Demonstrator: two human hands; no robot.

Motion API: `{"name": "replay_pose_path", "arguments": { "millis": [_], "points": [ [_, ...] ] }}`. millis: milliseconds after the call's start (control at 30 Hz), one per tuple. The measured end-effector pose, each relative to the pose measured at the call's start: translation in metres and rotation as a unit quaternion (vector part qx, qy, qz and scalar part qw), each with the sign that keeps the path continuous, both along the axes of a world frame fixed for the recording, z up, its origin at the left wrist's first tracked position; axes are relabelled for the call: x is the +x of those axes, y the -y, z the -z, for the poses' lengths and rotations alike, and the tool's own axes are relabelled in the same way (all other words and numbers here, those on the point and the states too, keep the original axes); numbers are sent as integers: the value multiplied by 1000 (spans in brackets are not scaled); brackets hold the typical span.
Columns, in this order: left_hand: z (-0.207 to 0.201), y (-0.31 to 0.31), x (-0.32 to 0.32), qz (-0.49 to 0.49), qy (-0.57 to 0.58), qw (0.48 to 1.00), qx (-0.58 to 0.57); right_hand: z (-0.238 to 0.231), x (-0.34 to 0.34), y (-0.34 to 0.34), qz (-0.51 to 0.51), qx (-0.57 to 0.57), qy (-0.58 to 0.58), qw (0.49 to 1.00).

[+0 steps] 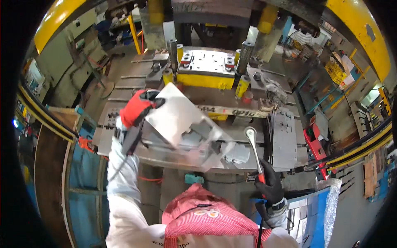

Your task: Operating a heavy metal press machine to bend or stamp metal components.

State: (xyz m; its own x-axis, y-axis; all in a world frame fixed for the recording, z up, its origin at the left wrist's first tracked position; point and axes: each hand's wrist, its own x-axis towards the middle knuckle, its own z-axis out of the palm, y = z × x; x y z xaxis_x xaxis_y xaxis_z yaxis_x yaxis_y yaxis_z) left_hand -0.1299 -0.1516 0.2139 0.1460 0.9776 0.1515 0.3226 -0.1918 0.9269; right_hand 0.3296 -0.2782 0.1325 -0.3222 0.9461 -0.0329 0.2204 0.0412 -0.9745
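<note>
In a red glove with black fingers, my left hand grips the edge of a flat, pale sheet above the press bed. The sheet is tilted, and its right part is smeared by motion. Lower right, my black-gloved right hand is closed round the red handle of a ratchet wrench. The wrench's round head points away from me, over the front of the bed. Behind the sheet stands a die with a bright steel top and yellow base.
Dark guide posts and yellow cylinders flank the die. Grey metal sheets are stacked on the bed's right side. Beyond them stands a red cabinet. A blue bin edged with bubble wrap is near my right arm.
</note>
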Motion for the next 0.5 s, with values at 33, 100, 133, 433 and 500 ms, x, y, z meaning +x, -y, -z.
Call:
{"name": "replay_pose_path", "arguments": {
  "millis": [33,100,133,433,500],
  "points": [
    [-3,-11,-8,85,-55,995,1,-12,-6,-4,-35,6,20,999],
    [-10,-34,3,164,-169,971,-51,-26,-23,-7,-89,-14,2,996],
    [-26,-36,23,140,-241,958,-63,-25,-25,-11,-125,-4,27,992],
    [-13,-90,40,282,-193,939,-42,-11,-51,4,-151,-120,-78,978],
    [4,-110,34,253,-189,947,55,-13,-55,7,-112,-153,-167,967]
  ]
}}
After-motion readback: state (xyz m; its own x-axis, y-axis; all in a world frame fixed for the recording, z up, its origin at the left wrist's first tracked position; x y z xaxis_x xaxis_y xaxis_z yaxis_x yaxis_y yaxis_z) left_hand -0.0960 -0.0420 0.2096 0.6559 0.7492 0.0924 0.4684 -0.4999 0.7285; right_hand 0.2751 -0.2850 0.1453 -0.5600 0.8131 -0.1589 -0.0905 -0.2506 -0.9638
